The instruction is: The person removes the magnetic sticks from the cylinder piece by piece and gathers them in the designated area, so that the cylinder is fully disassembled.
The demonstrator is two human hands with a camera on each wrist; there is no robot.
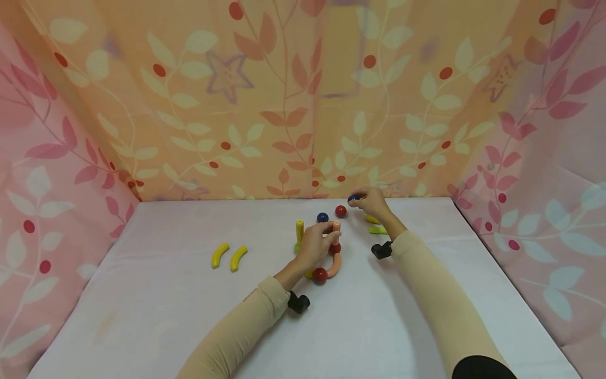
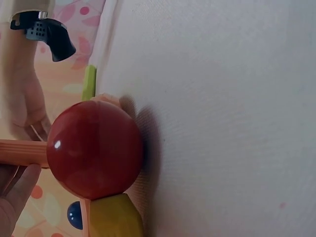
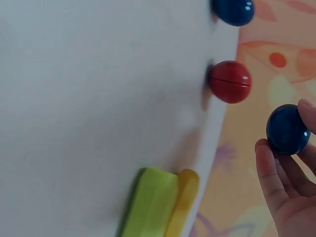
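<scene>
1. At left on the white-covered table, two curved, smooth yellow banana-shaped pieces lie side by side, slightly apart.
2. Near the middle, an upright yellow rod stands on a small green part, just left of the person's left hand.
3. The left hand has its fingers closed round an upright, ridged peach-coloured rod, which stands above a red ball.
4. Below that hand, a glossy larger-looking red ball joins a curved peach-coloured piece; a yellow piece touches the ball's other side.
5. Beyond the left hand, a glossy dark-blue ball rests on the table, with a loose red ball to its right.
6. The right hand pinches another dark-blue ball between thumb and fingers, held clear of the table near its far edge.
7. Below the right hand, a yellow piece and a flat light-green bar lie together.
</scene>
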